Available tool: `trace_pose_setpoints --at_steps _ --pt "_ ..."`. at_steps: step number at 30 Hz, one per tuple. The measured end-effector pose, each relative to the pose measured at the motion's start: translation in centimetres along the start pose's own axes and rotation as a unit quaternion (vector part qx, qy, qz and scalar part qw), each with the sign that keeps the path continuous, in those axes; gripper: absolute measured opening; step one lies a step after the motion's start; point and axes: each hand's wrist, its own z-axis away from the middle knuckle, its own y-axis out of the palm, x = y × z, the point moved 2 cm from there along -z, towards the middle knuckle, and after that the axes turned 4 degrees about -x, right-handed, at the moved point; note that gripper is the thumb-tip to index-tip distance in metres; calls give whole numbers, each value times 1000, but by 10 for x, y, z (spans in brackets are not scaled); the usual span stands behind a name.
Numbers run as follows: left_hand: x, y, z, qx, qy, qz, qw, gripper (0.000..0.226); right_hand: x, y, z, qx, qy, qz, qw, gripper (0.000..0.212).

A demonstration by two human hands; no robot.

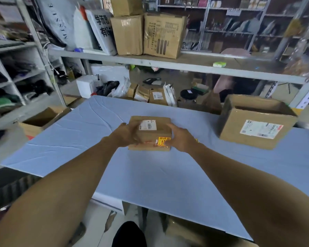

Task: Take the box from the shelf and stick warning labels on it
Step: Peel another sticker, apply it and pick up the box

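A small brown cardboard box (pixel 151 134) rests on the blue-covered table (pixel 150 175), in the middle. A white shipping label (pixel 147 124) is on its top. A yellow and orange warning label (pixel 163 141) sits on its near side. My left hand (pixel 126 135) grips the box's left side. My right hand (pixel 180 138) holds the right side, its thumb pressing by the warning label. A bit of yellow shows just behind my right wrist; I cannot tell what it is.
A larger open cardboard box (pixel 255 122) with a label stands on the table at right. Another open box (pixel 41 120) sits off the table's left edge. A shelf (pixel 168 64) above the far side carries stacked boxes (pixel 146 34). Parcels lie on the floor behind.
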Motion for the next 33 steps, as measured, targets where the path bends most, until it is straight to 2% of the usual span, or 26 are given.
trace_pose_setpoints --at_steps 3,9,16,25,29,33 --pt "1 7 -2 -21 6 29 999 90 -1 12 -4 -20 5 -20 1000 77" --pt "-4 12 14 -30 31 37 998 87 -5 2 19 -65 5 18 998 69" --pt "-64 16 56 -35 89 33 995 85 -25 -40 92 -106 38 29 993 66" --pt "-135 67 98 38 145 29 988 79 -82 -64 188 -145 97 43 984 67" --pt "-148 89 104 77 122 38 989 56 -94 -51 201 -130 111 81 982 60" --pt "-152 83 113 107 98 33 989 68 -93 -48 202 -114 116 96 982 63"
